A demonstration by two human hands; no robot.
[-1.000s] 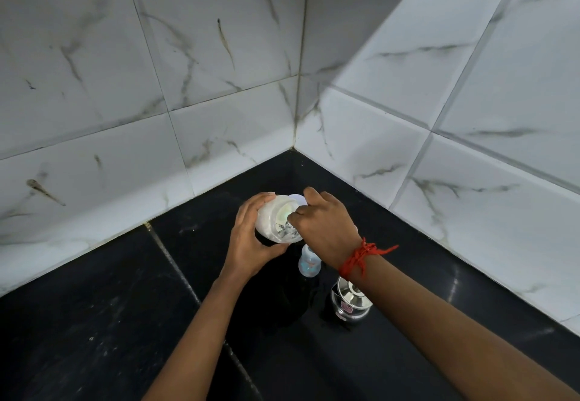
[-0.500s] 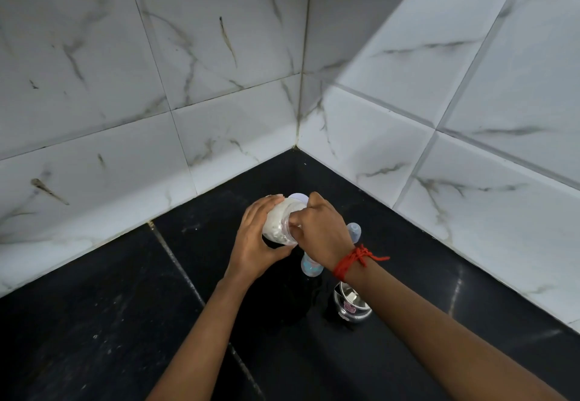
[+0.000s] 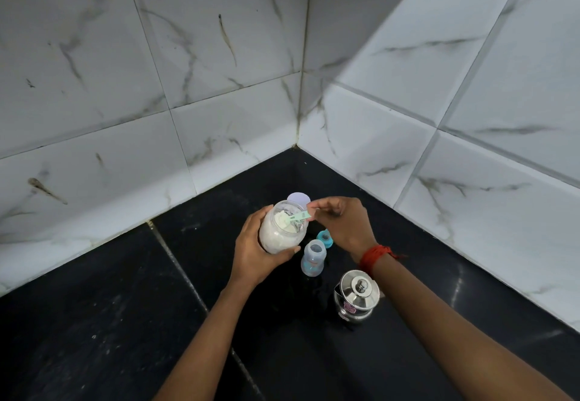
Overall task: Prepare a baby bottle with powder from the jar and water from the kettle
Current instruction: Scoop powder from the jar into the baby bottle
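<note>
Now we hold the jar (image 3: 280,230) of white powder tilted above the black bench (image 3: 94,322), our left hand (image 3: 254,253) wrapped around its side in a full grip. Our right hand (image 3: 342,224), at three o'clock of the jar mouth, pinches the handle of a pale green scoop (image 3: 295,218) whose bowl sits in the powder. At five o'clock of the jar the open baby bottle (image 3: 313,257) stands upright, its blue ring (image 3: 324,238) just behind it. The steel kettle (image 3: 356,300) stands at four o'clock, under our right wrist. A pale round lid (image 3: 298,198) lies at twelve o'clock, behind the jar.
</note>
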